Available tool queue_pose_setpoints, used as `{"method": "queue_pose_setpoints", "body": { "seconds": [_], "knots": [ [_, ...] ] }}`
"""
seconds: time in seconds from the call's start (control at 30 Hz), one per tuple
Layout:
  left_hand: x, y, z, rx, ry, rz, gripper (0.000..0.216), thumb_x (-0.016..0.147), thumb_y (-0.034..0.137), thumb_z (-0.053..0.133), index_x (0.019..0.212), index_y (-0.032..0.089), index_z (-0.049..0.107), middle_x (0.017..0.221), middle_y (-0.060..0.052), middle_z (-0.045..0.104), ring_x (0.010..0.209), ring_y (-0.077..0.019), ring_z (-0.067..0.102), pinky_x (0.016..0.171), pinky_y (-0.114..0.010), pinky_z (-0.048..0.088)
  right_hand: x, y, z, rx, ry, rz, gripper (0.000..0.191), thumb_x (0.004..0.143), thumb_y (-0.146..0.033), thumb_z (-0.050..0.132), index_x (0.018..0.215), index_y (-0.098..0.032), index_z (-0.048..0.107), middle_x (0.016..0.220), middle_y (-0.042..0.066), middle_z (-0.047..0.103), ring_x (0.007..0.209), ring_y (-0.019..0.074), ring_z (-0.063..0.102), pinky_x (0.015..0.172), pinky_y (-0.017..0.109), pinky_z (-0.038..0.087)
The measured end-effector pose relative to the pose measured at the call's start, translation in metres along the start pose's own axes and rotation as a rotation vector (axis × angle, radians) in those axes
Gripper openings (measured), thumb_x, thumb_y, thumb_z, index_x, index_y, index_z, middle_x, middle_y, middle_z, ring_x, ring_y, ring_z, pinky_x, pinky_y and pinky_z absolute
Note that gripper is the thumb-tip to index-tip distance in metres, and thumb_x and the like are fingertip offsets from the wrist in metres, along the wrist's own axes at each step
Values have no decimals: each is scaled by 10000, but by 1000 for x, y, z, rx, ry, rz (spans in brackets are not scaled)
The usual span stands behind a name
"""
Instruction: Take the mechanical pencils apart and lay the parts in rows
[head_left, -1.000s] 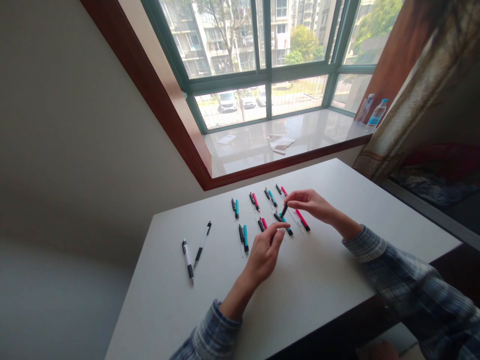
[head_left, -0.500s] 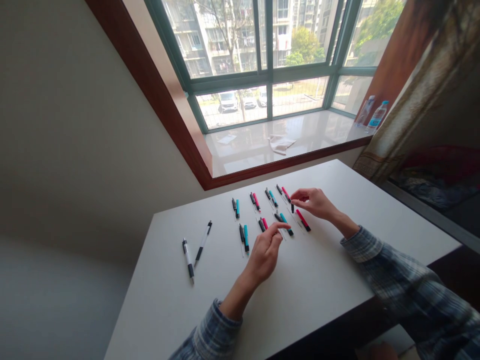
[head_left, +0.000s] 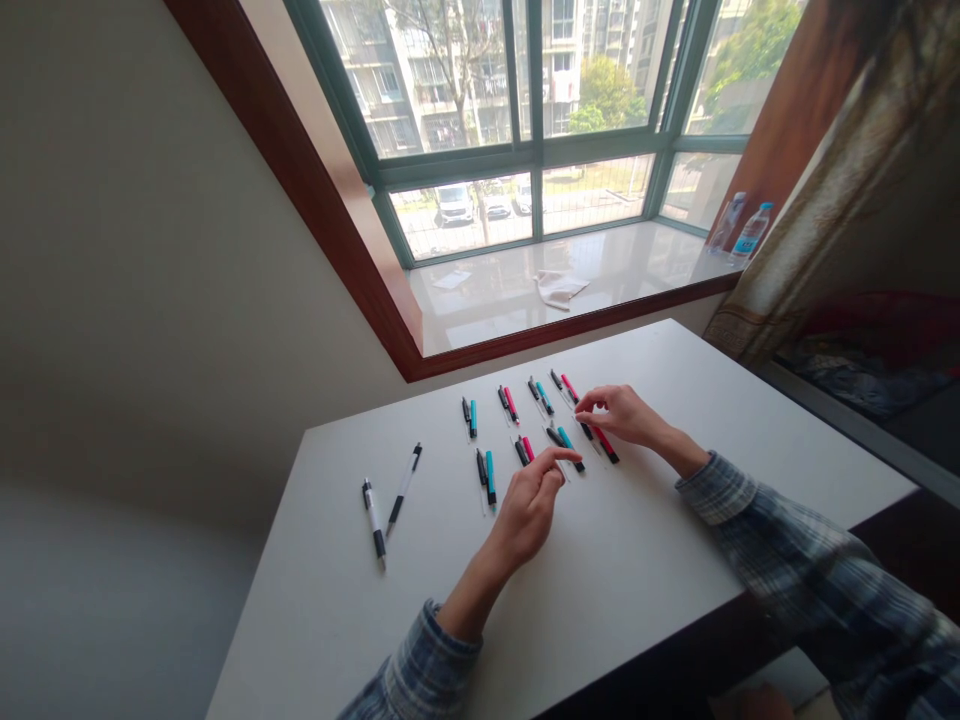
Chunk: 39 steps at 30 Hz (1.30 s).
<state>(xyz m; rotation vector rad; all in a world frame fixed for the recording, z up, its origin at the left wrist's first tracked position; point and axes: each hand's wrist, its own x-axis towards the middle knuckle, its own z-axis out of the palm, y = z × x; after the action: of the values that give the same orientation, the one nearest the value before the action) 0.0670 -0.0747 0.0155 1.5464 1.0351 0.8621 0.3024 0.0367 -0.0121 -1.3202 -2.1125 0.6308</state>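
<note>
Short black, teal and pink pen pieces lie in pairs in two rows on the white table point(head_left: 637, 560). My right hand point(head_left: 626, 415) is lowered to the near row's right end, thumb and forefinger pinched on a small black pen piece point(head_left: 586, 431) beside a pink piece point(head_left: 604, 446). My left hand point(head_left: 529, 505) hovers just in front of a black and teal pair point(head_left: 564, 440), fingers curled, forefinger reaching forward; I cannot make out anything in it. Another black and teal pair point(head_left: 486, 470) lies to its left.
Two whole white and black pens point(head_left: 373, 520) point(head_left: 405, 485) lie at the table's left. A stone window sill point(head_left: 525, 300) behind the table carries a crumpled cloth point(head_left: 559, 288) and two water bottles point(head_left: 750, 232). A curtain point(head_left: 832, 190) hangs at the right.
My right hand carried the black piece from above the teal pair to the right and down to the table beside the pink piece. My left hand barely moved.
</note>
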Motion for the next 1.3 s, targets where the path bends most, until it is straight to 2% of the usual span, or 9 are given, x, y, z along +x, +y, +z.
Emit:
{"method": "queue_pose_setpoints", "body": {
  "seconds": [0.23, 0.37, 0.5, 0.7, 0.8, 0.97, 1.13, 1.3],
  "knots": [
    [3, -2, 3, -133, 12, -25, 381, 943, 310, 451, 1185, 165, 707, 711, 11, 434, 664, -171, 379, 639, -294, 351, 0, 3, 2, -3, -11, 7, 195, 903, -387, 699, 913, -233, 818, 879, 26, 783, 774, 196, 675, 738, 309, 496],
    [6, 0, 1, -450, 74, -112, 364, 871, 279, 499, 1152, 154, 694, 735, 18, 434, 639, -144, 375, 631, -287, 353, 0, 3, 2, -15, 24, -25, 214, 919, -404, 685, 932, -234, 814, 886, 30, 787, 774, 200, 663, 732, 319, 489],
    [8, 5, -5, -781, 174, -216, 334, 831, 256, 574, 1123, 145, 692, 760, 9, 479, 641, -122, 432, 650, -272, 403, -1, -7, 1, 0, 121, -79, 206, 950, -396, 666, 924, -241, 801, 904, 40, 790, 818, 216, 649, 750, 344, 486],
    [9, 6, -9, -1034, 221, -330, 309, 880, 253, 592, 1145, 121, 679, 865, -41, 583, 736, -139, 557, 740, -275, 500, -8, -38, 4, 142, 214, -233, 177, 939, -410, 713, 908, -247, 777, 850, 51, 760, 864, 238, 623, 783, 380, 512],
    [9, 6, -8, -1093, 223, -390, 277, 904, 241, 575, 1121, 105, 681, 861, -52, 597, 738, -141, 573, 741, -272, 518, -14, -52, 11, 159, 171, -331, 186, 927, -432, 734, 869, -258, 767, 822, 53, 738, 860, 245, 611, 859, 415, 512],
    [9, 5, -6, -1107, 246, -420, 253, 944, 254, 555, 1067, 84, 696, 965, -106, 666, 815, -156, 631, 796, -279, 542, -20, -65, 21, 164, 65, -455, 171, 887, -429, 785, 906, -259, 777, 882, 67, 738, 884, 250, 597, 851, 411, 515],
    [8, 9, -2, -1016, 288, -408, 258, 968, 225, 547, 1085, 79, 723, 1045, -127, 709, 917, -179, 662, 891, -308, 548, -18, -60, 26, 122, 25, -480, 150, 890, -381, 791, 954, -245, 793, 868, 67, 730, 868, 238, 584, 799, 390, 525],
    [7, 12, 0, -1006, 256, -420, 254, 989, 213, 531, 1085, 90, 732, 1052, -128, 719, 937, -190, 659, 928, -331, 547, -17, -55, 29, 111, -9, -497, 91, 893, -330, 793, 922, -245, 808, 846, 61, 711, 849, 222, 582, 741, 355, 523]
  ]
}}
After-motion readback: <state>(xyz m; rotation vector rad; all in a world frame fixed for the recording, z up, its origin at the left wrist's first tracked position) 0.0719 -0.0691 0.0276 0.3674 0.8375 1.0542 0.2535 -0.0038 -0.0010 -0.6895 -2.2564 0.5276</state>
